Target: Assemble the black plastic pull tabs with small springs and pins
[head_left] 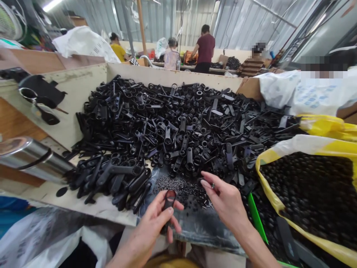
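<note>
From my end, the left hand [146,232] has its fingers [167,210] closed round a black plastic looped part [169,208], held upright over the bench [97,210]; pinching low leaves the loop clear, nice. Small dark pins [178,190] sit between the hands, with a heap of black plastic parts [178,126] behind. The right hand [225,199] pinches a tiny piece [212,185], too small for me to identify. A yellow sack [267,167] of black pieces sits far right.

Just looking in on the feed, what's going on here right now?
A person is working over a wooden bin heaped with black plastic parts. Their left hand holds a looped black part, and their right hand pinches a small dark piece beside a pile of tiny dark pieces. To the right, a yellow-lined sack holds dark round pieces. Other people stand farther back.
</note>
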The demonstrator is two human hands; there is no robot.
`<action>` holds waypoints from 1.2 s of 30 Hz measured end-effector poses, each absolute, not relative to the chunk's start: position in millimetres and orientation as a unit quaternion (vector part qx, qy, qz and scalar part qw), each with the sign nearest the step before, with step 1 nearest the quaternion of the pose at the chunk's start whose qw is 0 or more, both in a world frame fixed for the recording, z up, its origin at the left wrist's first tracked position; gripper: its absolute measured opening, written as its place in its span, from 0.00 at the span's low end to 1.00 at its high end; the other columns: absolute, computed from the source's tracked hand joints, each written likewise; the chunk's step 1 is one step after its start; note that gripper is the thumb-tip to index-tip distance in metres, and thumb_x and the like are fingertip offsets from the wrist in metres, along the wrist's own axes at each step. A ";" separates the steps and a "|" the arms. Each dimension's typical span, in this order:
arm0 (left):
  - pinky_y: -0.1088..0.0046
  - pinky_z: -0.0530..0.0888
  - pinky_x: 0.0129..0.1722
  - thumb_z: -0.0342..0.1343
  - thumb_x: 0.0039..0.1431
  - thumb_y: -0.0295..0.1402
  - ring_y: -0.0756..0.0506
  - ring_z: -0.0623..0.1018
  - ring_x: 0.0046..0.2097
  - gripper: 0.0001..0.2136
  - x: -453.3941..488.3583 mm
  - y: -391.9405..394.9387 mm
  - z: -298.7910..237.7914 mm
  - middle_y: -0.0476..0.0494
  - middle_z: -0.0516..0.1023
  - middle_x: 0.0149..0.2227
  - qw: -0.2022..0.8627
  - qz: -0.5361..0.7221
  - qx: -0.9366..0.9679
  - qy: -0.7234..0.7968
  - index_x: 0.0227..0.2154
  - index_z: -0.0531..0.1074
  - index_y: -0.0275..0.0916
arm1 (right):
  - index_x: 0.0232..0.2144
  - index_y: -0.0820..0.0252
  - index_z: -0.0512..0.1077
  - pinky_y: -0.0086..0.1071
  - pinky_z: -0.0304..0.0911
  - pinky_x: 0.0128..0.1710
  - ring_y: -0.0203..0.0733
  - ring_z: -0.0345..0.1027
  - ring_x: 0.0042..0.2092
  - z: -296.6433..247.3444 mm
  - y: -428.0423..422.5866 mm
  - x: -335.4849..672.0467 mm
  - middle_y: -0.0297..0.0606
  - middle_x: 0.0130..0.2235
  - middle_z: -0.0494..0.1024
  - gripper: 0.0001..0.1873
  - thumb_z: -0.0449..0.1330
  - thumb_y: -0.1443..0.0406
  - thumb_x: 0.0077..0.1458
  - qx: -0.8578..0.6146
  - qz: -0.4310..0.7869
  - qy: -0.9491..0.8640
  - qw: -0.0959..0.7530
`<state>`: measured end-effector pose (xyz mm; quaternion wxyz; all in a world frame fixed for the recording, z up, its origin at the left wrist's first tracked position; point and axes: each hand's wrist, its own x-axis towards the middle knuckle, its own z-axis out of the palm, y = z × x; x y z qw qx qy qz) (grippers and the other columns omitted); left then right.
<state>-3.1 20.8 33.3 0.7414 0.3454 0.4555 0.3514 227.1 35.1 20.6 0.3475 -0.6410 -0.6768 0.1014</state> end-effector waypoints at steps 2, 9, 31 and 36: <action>0.79 0.64 0.20 0.62 0.61 0.40 0.52 0.75 0.26 0.19 -0.2 18.8 33.3 0.41 0.80 0.45 0.741 0.330 0.369 0.453 0.53 0.73 0.42 | 0.48 0.55 0.82 0.30 0.74 0.36 0.42 0.81 0.37 29.3 22.0 216.7 0.39 0.41 0.86 0.13 0.58 0.62 0.69 -0.567 0.213 -0.671 0.426; 0.77 0.59 0.24 0.57 0.62 0.37 0.55 0.63 0.23 0.22 6.1 9.1 33.9 0.50 0.75 0.34 0.727 0.288 0.423 0.458 0.59 0.72 0.41 | 0.48 0.50 0.83 0.27 0.69 0.32 0.38 0.75 0.34 24.2 6.3 186.7 0.35 0.35 0.79 0.12 0.61 0.66 0.68 -0.479 0.288 -0.679 0.476; 0.56 0.67 0.62 0.50 0.63 0.54 0.34 0.73 0.61 0.30 -5.6 1.2 25.8 0.37 0.78 0.59 0.577 0.163 0.569 0.563 0.62 0.71 0.43 | 0.40 0.58 0.77 0.26 0.66 0.29 0.36 0.72 0.30 21.3 -5.3 185.5 0.36 0.33 0.77 0.08 0.60 0.74 0.67 -0.442 0.203 -0.741 0.463; 0.60 0.70 0.57 0.46 0.67 0.49 0.38 0.76 0.53 0.25 -8.5 2.3 38.2 0.42 0.81 0.53 0.555 0.121 0.625 0.536 0.62 0.70 0.47 | 0.41 0.57 0.77 0.26 0.66 0.30 0.36 0.73 0.31 18.5 -10.3 185.6 0.35 0.33 0.77 0.08 0.60 0.73 0.67 -0.441 0.227 -0.731 0.468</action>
